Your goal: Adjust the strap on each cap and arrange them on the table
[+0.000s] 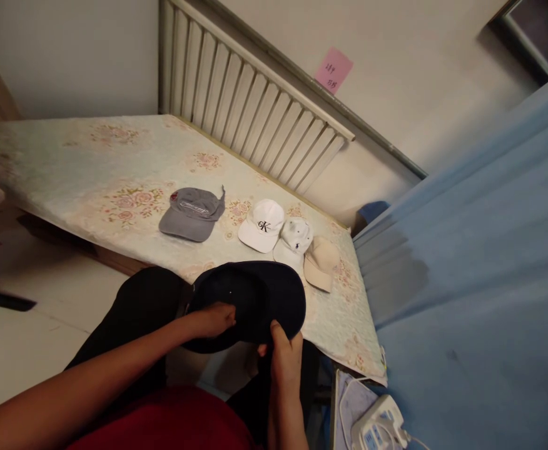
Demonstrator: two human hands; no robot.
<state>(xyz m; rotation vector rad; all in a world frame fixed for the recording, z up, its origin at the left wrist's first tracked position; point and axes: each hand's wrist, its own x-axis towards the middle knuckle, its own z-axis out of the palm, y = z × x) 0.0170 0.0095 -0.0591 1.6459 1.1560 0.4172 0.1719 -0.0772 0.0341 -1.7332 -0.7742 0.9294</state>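
A dark baseball cap (278, 297) is held above my lap with its hollow inside facing me and its brim to the right. My right hand (284, 353) grips the near edge of the brim, thumb on top. Inside the crown, my left hand (215, 319) is closed like a fist against the dark fabric; whether it pinches anything is hidden. Beyond, on the floral-covered table, lie a grey cap (193, 214) with light lettering, a white cap (262, 226) marked CK, a second white cap (295, 240) with a small dark logo, and a beige cap (321, 262).
The floral tablecloth (81, 187) reaches to a white radiator (236, 94) along the wall. A blue curtain (471, 262) hangs at the right. Below it, a white power strip (380, 425) with cables sits on a small surface. A pink note (333, 70) is on the wall.
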